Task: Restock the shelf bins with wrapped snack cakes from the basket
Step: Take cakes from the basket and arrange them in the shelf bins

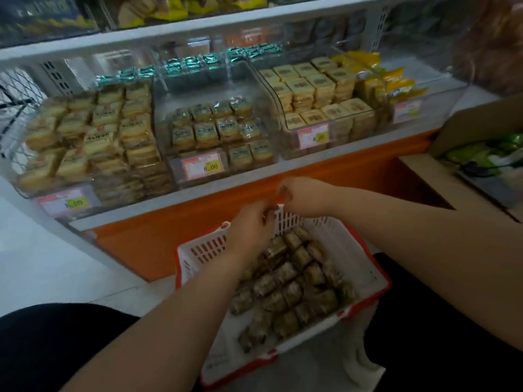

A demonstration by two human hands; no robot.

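White plastic basket (334,233) with a red rim sat below the clear shelf bins (218,137), full of wrapped snack cakes (285,290). Left hand (249,230) and right hand (304,198) hovered above, fingers curled; any grip was unclear. Slippery wrappers might slide loose

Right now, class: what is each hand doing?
Left hand: fingers curled; holding anything cannot be told.
Right hand: fingers curled; likewise cannot be told.

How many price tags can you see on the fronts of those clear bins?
4. One on the left bin, one on the middle bin, one on the bin right of it, and one on the far right bin. Others could be out of view.
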